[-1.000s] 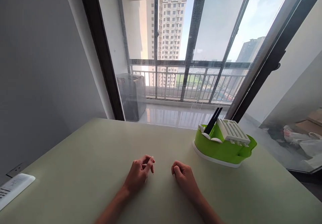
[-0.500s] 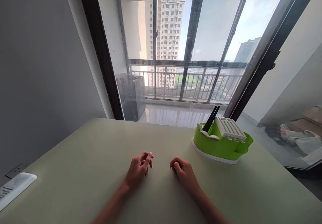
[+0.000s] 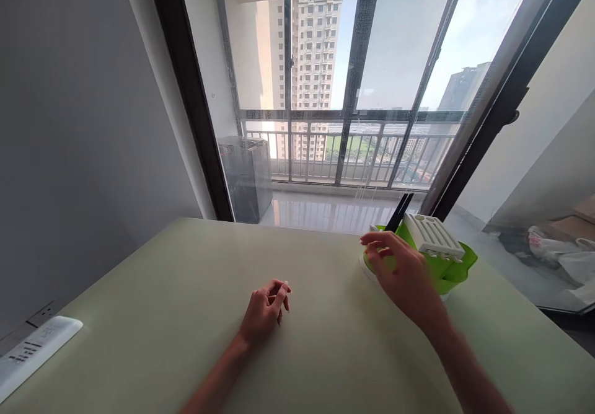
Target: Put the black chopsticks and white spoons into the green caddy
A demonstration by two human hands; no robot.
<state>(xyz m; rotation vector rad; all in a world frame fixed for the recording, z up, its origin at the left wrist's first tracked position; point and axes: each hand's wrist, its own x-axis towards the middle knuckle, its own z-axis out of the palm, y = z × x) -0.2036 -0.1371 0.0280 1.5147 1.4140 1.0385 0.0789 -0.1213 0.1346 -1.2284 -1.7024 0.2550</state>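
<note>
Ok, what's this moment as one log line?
left hand: curled, on table | right hand: fingers bent, in front of green caddy, touch unclear | black sticks: leaning in caddy

No text is legible; marks on the white strip point(image 3: 43, 347) are unreadable.

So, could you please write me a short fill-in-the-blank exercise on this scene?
1. The holder beneath the white rack is coloured ____.
2. The hand seen in front of the holder is the person's ____ one.
3. The number of black sticks standing up from the holder is ____.
4. The white strip lies at the ____ edge of the picture.

Missing words: green; right; two; left.
</note>
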